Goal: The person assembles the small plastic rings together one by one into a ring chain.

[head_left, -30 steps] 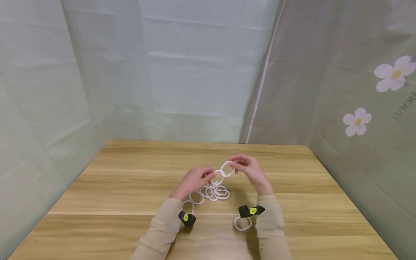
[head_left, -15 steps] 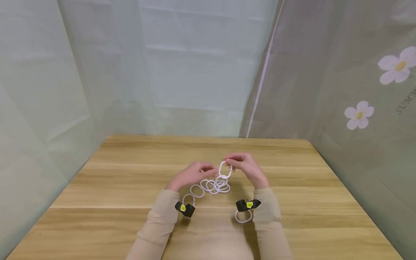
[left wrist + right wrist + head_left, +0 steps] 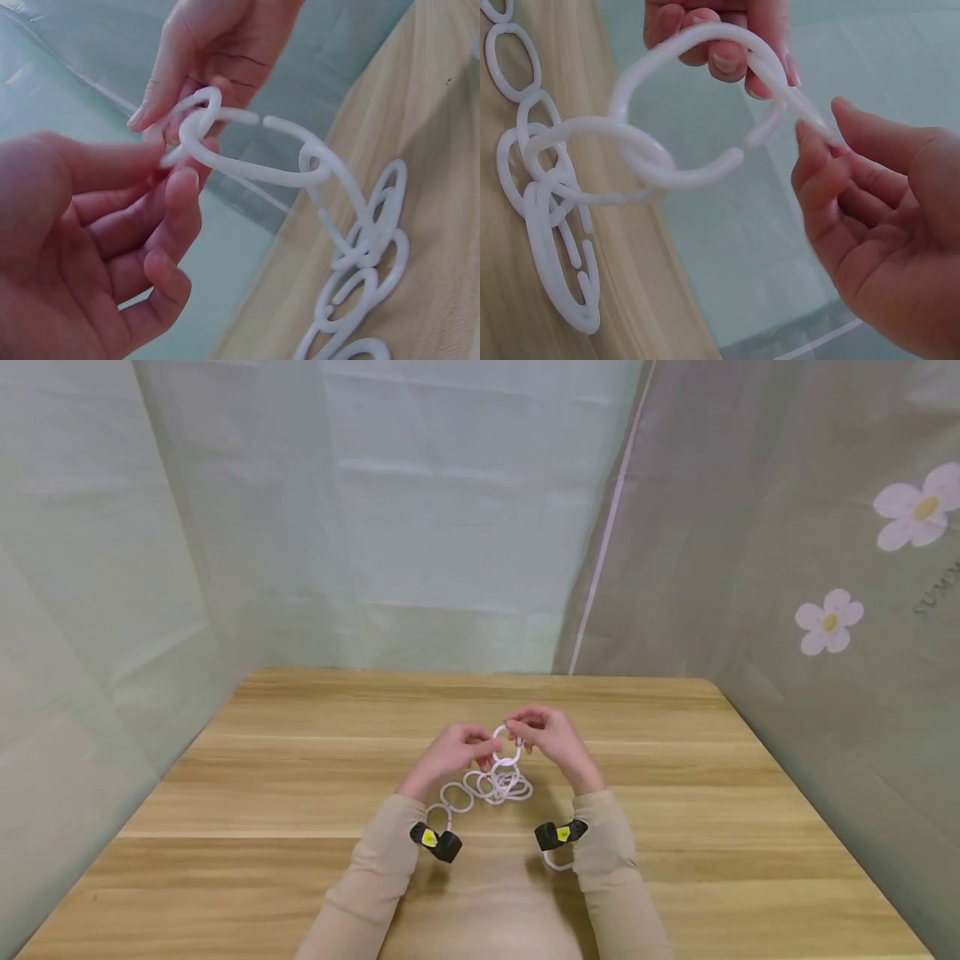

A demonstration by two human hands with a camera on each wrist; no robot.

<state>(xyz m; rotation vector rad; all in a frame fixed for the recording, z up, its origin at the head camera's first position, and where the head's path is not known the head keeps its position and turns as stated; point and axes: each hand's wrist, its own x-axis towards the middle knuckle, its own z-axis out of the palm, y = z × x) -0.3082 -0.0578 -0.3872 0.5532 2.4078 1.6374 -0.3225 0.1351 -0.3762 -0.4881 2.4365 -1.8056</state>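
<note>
Above the table, my left hand (image 3: 450,758) and right hand (image 3: 553,742) are close together at the top end of a white plastic link chain. Thumb and fingers of both hands pinch the end link (image 3: 214,101), the right hand at its outer end. Through it hangs a second link (image 3: 697,34), with a small gap in its side. Below that, the chain (image 3: 516,793) drops into a pile of overlapping links. From the pile a row of joined links (image 3: 442,797) trails left toward my left wrist.
A single white link (image 3: 557,866) lies on the wooden table (image 3: 300,777) near my right wrist, partly hidden by the black wrist camera (image 3: 560,835). Pale curtains (image 3: 450,527) stand behind the table and at its sides.
The right hand has moved left with the end link, toward the left hand. The left hand, which had let go of the chain half a second ago, now pinches the end link.
</note>
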